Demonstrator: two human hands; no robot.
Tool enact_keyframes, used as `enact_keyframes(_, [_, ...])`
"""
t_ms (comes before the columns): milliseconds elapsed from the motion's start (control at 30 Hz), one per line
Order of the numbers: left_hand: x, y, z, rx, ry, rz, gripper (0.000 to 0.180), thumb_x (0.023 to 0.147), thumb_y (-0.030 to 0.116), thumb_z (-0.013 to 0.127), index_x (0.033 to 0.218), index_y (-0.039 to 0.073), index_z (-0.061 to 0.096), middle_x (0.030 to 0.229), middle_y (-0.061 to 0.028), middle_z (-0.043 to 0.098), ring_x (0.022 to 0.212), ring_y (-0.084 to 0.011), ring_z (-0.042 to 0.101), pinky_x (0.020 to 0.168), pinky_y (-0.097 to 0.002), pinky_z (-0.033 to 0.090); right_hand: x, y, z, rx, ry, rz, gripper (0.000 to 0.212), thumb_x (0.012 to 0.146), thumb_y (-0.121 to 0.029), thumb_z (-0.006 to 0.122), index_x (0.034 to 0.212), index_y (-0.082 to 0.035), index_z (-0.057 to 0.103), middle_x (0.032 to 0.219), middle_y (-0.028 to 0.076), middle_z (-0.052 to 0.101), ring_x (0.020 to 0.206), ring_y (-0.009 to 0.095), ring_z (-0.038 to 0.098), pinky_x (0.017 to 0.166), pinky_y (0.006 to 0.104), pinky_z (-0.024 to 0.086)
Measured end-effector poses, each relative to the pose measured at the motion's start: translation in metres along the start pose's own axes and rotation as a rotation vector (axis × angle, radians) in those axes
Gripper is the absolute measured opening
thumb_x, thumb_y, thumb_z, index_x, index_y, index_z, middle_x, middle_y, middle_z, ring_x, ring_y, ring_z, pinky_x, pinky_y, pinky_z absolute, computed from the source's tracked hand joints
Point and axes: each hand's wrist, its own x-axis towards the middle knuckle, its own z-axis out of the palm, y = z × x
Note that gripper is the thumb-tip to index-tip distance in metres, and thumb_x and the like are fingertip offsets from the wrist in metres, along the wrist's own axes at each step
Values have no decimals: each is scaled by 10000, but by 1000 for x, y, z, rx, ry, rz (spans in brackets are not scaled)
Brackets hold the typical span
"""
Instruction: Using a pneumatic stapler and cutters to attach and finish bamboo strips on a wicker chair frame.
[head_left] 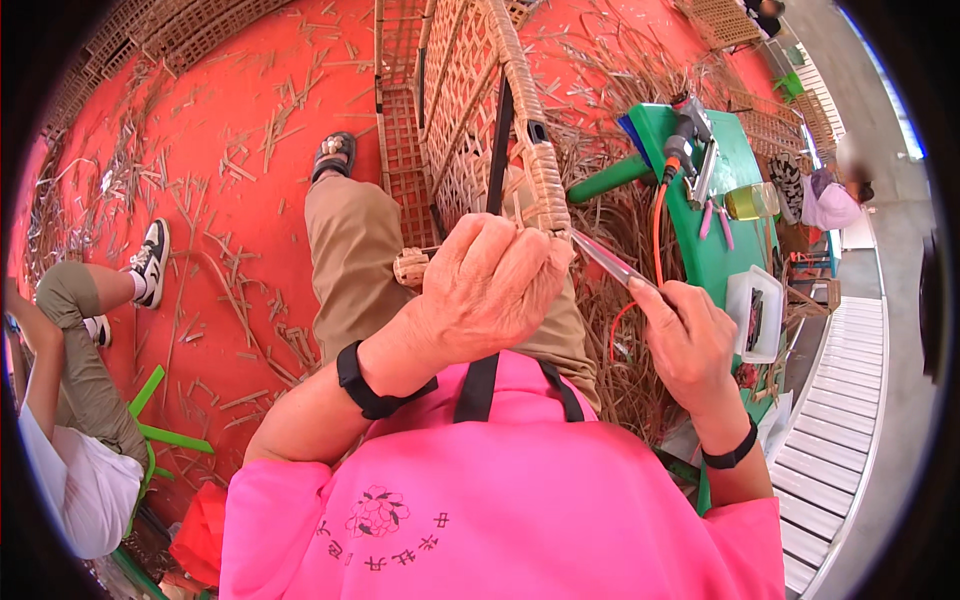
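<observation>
A woven rattan panel (460, 120) with a thick wrapped edge stands between my legs, a dark bar running along its inside. My left hand (490, 285) is closed at the near end of that wrapped edge; its fingertips and whatever strand they pinch are hidden. In my right hand (685, 340) is a slim pointed metal blade (603, 258), knife-like, its handle mostly covered by my fingers. Its tip points at the wrapped edge, just beside my left knuckles. Whether the tip touches the rattan, I cannot tell.
Loose rattan strips (600, 150) litter the red floor. On a green bench (740, 150) at right are an air nailer (690, 135) with an orange hose, pink-handled pliers (715, 222), a yellowish jar (750, 202) and a white bin (752, 312). Another person (80, 450) sits at left.
</observation>
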Motion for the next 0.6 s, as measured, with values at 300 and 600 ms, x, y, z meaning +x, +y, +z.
enact_keyframes(300, [2, 0, 0, 13, 41, -29, 157, 760, 90, 749, 891, 86, 663, 765, -14, 497, 627, -182, 500, 555, -321, 423, 19, -20, -19, 490, -171, 407, 408, 785, 69, 715, 1185, -8, 702, 832, 103, 607, 695, 227, 604, 552, 307, 468])
enact_keyframes(600, [3, -2, -3, 9, 36, -36, 137, 764, 82, 737, 880, 81, 664, 759, -20, 494, 617, -180, 500, 551, -317, 423, 33, -46, -38, 1240, -230, 1190, 362, 858, 59, 686, 1217, 16, 688, 884, 50, 641, 785, 90, 586, 717, 228, 468])
